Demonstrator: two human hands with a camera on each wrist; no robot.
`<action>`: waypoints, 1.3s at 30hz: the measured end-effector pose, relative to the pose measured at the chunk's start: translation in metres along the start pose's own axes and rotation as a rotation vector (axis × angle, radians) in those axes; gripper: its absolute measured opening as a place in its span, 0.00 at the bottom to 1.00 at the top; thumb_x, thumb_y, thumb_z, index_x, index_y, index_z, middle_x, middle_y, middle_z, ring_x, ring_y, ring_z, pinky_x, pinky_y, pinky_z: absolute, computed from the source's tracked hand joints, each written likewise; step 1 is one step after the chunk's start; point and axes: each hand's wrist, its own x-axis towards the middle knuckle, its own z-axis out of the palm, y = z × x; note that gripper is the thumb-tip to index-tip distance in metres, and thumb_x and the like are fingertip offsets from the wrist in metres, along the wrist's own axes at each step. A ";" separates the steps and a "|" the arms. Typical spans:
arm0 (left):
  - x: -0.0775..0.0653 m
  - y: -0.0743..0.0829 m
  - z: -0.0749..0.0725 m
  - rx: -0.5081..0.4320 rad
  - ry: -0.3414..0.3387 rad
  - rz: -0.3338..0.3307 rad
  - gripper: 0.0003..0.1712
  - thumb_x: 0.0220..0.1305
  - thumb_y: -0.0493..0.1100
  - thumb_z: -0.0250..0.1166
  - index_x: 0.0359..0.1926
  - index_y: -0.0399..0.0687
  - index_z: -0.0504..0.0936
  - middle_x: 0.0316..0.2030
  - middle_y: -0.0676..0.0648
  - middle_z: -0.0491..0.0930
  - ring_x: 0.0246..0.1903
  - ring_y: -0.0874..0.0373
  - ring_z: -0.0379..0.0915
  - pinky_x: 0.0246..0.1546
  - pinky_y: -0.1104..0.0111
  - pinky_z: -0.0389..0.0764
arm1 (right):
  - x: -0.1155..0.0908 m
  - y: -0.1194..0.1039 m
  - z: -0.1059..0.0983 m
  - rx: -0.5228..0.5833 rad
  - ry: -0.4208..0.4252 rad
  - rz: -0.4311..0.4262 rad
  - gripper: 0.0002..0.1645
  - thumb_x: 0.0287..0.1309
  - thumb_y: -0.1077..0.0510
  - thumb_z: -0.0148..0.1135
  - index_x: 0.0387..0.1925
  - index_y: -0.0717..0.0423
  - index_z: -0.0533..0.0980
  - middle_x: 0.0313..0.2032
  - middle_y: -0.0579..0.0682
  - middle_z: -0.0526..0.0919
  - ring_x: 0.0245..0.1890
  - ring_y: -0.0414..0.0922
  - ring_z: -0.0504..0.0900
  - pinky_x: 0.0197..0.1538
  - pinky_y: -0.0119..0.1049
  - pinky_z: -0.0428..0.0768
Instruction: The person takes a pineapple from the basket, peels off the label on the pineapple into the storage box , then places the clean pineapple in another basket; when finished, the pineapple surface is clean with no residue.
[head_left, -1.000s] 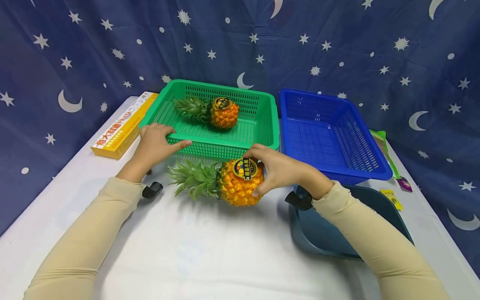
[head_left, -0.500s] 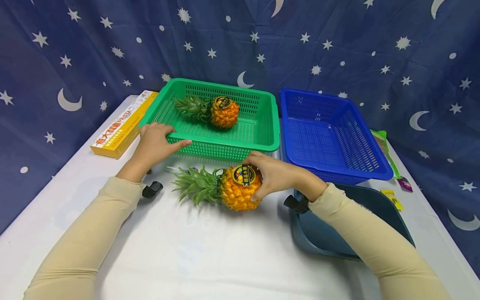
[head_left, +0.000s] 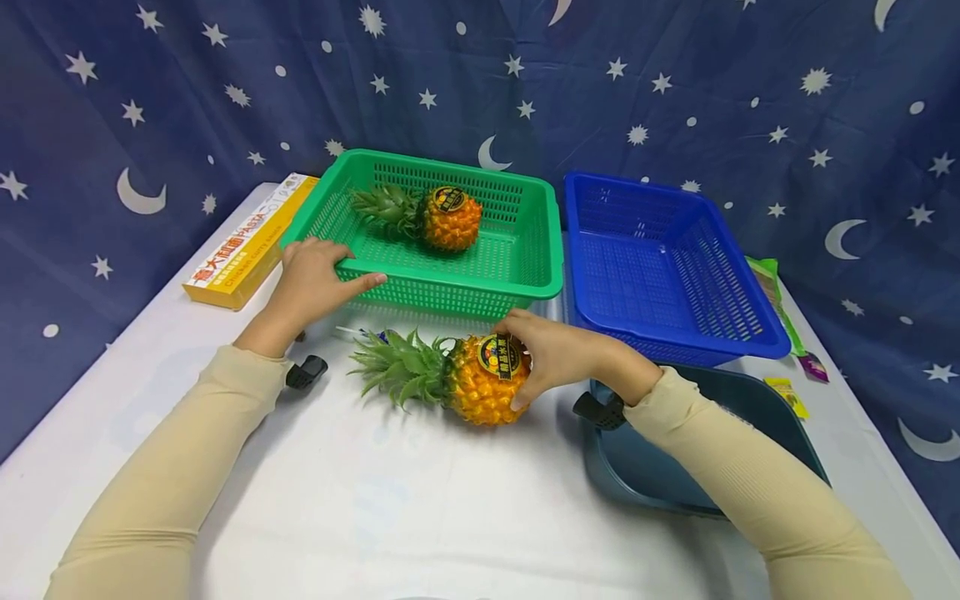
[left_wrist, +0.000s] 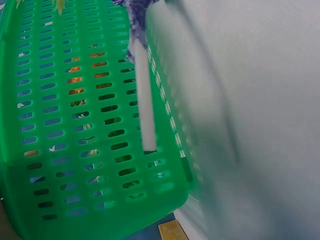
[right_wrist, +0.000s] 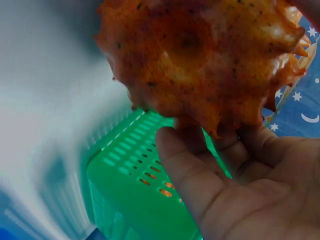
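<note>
My right hand (head_left: 558,354) holds a pineapple (head_left: 487,392) by its rounded base, thumb on the near side and fingers over the far side. The fruit lies sideways, its green leaves to the left and a black-and-gold label on top. In the right wrist view the orange base (right_wrist: 200,55) fills the top, over the fingers. My left hand (head_left: 307,283) grips the front left rim of a green basket (head_left: 450,279), thumb outside. Inside lies another pineapple (head_left: 450,221). A lollipop with a white stick (left_wrist: 145,100) and purple wrapper lies behind the held pineapple's leaves, partly hidden.
Right of the green basket stands a blue basket (head_left: 615,283). A dark teal bin (head_left: 652,475) sits in front of it, partly under my right forearm. A pasta box (head_left: 247,250) lies at left; small packets, one yellow (head_left: 787,397), lie at right.
The held pineapple has come slightly nearer and to the right with my right hand, and the lollipop behind it has come into view. My left hand stays on the basket rim.
</note>
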 end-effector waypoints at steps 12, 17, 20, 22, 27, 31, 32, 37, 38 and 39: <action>0.005 0.007 -0.007 -0.010 -0.056 0.011 0.36 0.55 0.64 0.61 0.52 0.39 0.75 0.55 0.34 0.71 0.58 0.36 0.57 0.60 0.40 0.47 | -0.003 0.002 -0.007 -0.010 -0.029 0.029 0.55 0.34 0.48 0.77 0.63 0.62 0.60 0.54 0.54 0.67 0.56 0.50 0.68 0.59 0.45 0.71; -0.001 0.026 -0.010 -0.044 -0.019 0.069 0.32 0.56 0.56 0.65 0.54 0.38 0.73 0.56 0.34 0.68 0.59 0.35 0.56 0.60 0.42 0.53 | -0.002 0.003 -0.010 0.014 -0.052 0.030 0.54 0.37 0.48 0.75 0.64 0.62 0.59 0.56 0.56 0.67 0.57 0.51 0.67 0.60 0.45 0.70; -0.006 0.045 -0.011 -0.045 -0.034 0.136 0.32 0.56 0.55 0.65 0.55 0.38 0.72 0.56 0.36 0.68 0.57 0.38 0.58 0.58 0.45 0.59 | -0.001 0.005 -0.011 0.040 -0.059 0.033 0.54 0.38 0.49 0.75 0.64 0.62 0.58 0.57 0.56 0.66 0.58 0.51 0.68 0.60 0.45 0.70; -0.011 0.058 -0.011 -0.035 -0.075 0.189 0.33 0.55 0.56 0.66 0.56 0.40 0.72 0.56 0.38 0.69 0.58 0.40 0.58 0.59 0.46 0.60 | 0.000 0.006 -0.011 0.080 -0.067 0.043 0.55 0.39 0.49 0.75 0.65 0.63 0.57 0.58 0.57 0.66 0.58 0.52 0.68 0.61 0.45 0.70; -0.027 0.091 -0.008 -0.007 -0.256 0.300 0.39 0.55 0.61 0.63 0.62 0.44 0.68 0.60 0.41 0.67 0.62 0.44 0.59 0.63 0.49 0.60 | 0.000 0.010 -0.014 0.169 -0.096 0.075 0.57 0.44 0.49 0.72 0.68 0.64 0.50 0.64 0.60 0.59 0.62 0.56 0.66 0.62 0.48 0.69; -0.037 0.107 0.001 0.011 -0.372 0.344 0.44 0.55 0.66 0.60 0.66 0.46 0.63 0.64 0.42 0.63 0.65 0.45 0.56 0.64 0.50 0.60 | -0.001 0.014 -0.016 0.216 -0.102 0.083 0.57 0.48 0.46 0.69 0.70 0.62 0.47 0.67 0.60 0.55 0.63 0.59 0.63 0.63 0.51 0.66; -0.039 0.109 0.004 0.012 -0.389 0.350 0.45 0.55 0.66 0.60 0.66 0.46 0.62 0.65 0.42 0.62 0.65 0.46 0.56 0.64 0.51 0.60 | -0.001 0.014 -0.017 0.229 -0.097 0.084 0.56 0.49 0.46 0.69 0.70 0.62 0.47 0.67 0.60 0.55 0.64 0.59 0.63 0.64 0.51 0.65; -0.043 0.114 0.017 0.006 -0.429 0.340 0.48 0.54 0.66 0.60 0.67 0.43 0.60 0.65 0.40 0.61 0.66 0.46 0.55 0.65 0.53 0.60 | -0.003 0.012 -0.024 0.270 -0.053 0.112 0.48 0.56 0.46 0.62 0.69 0.59 0.51 0.66 0.59 0.58 0.65 0.57 0.61 0.64 0.50 0.65; -0.043 0.115 0.019 0.003 -0.433 0.332 0.48 0.54 0.66 0.61 0.67 0.42 0.60 0.65 0.40 0.61 0.66 0.46 0.54 0.65 0.53 0.60 | -0.004 0.010 -0.026 0.268 -0.042 0.121 0.45 0.57 0.47 0.61 0.69 0.58 0.52 0.66 0.58 0.58 0.65 0.56 0.61 0.64 0.50 0.65; -0.044 0.116 0.021 0.004 -0.438 0.325 0.49 0.54 0.67 0.61 0.67 0.42 0.60 0.66 0.40 0.60 0.67 0.46 0.53 0.65 0.53 0.59 | -0.004 0.009 -0.029 0.257 -0.031 0.127 0.43 0.59 0.47 0.59 0.69 0.58 0.54 0.66 0.58 0.59 0.65 0.56 0.61 0.63 0.50 0.66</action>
